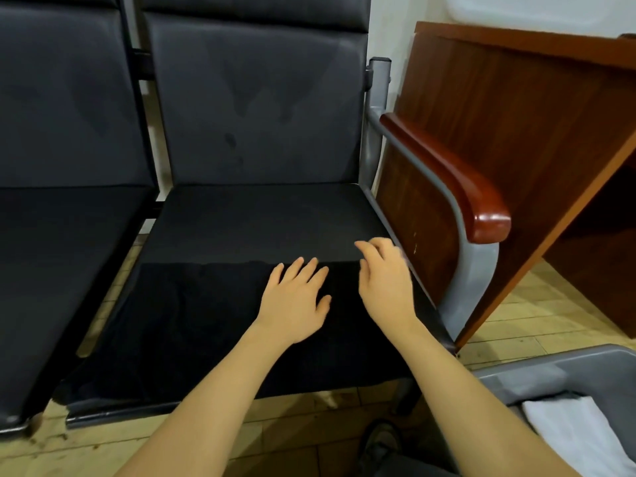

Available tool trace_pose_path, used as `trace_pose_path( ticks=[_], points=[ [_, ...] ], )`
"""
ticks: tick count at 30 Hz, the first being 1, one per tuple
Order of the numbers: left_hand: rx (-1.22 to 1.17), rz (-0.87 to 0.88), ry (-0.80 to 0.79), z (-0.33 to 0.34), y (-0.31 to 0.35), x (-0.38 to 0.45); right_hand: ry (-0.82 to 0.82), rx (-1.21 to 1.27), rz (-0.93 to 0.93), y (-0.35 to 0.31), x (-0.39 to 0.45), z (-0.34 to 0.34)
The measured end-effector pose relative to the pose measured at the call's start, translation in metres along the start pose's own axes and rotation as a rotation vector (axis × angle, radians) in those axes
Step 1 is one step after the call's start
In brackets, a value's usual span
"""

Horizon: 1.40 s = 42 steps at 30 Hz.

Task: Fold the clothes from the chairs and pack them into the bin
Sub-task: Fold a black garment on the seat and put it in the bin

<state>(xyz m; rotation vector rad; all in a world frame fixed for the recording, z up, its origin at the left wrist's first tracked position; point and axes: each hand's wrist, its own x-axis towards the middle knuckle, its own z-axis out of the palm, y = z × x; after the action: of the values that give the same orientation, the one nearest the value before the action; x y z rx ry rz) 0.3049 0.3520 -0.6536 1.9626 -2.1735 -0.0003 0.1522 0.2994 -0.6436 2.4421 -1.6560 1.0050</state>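
Head view: black cloth [213, 315] lies on the seat [261, 215]. Left hand [296, 301] presses it flat, fingers straight. Right hand [385, 280] hovers, loose, holding nothing. Smooth it, then fold edges even for the bin [537, 370].

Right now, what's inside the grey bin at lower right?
The grey bin holds a folded white cloth against its near side. The rest of the bin runs out of frame, and whatever lies under the cloth is covered, so I cannot tell.
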Motion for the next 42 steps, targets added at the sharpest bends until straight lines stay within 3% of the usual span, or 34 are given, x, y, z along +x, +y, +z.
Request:
trace_pose_path(
  ticks=[3,6,8,14,18,21,29,33,38,42],
  points=[
    [-0.005,-0.097,-0.043,0.0,-0.012,-0.005,-0.232,0.206,0.044,-0.013,-0.01,0.004],
    [-0.032,-0.178,-0.213,0.0,-0.023,-0.007,-0.538,-0.132,0.13,-0.001,-0.02,0.012],
    [-0.033,-0.184,-0.244,0.0,-0.028,-0.005,-0.612,-0.219,0.209,0.004,-0.019,0.01],
    [-0.011,-0.179,-0.136,-0.01,-0.039,-0.014,-0.558,-0.309,0.185,-0.007,-0.019,0.005],
    [-0.005,-0.245,-0.021,-0.026,-0.062,-0.041,-0.433,-0.163,0.08,-0.04,-0.015,0.005],
    [-0.006,-0.348,0.002,-0.038,-0.088,-0.066,-0.486,-0.007,0.009,-0.07,-0.015,0.013],
    [-0.028,-0.585,-0.016,-0.049,-0.155,-0.109,-0.543,-0.023,-0.089,-0.104,-0.019,0.037],
    [-0.07,-0.612,0.035,-0.048,-0.165,-0.11,-0.707,-0.089,-0.155,-0.107,-0.021,0.041],
    [-0.181,-0.542,0.146,-0.046,-0.163,-0.104,-0.717,-0.121,-0.163,-0.108,-0.023,0.043],
    [-0.428,-0.501,0.301,-0.059,-0.161,-0.106,-0.737,-0.142,-0.164,-0.114,-0.024,0.048]
  ],
)
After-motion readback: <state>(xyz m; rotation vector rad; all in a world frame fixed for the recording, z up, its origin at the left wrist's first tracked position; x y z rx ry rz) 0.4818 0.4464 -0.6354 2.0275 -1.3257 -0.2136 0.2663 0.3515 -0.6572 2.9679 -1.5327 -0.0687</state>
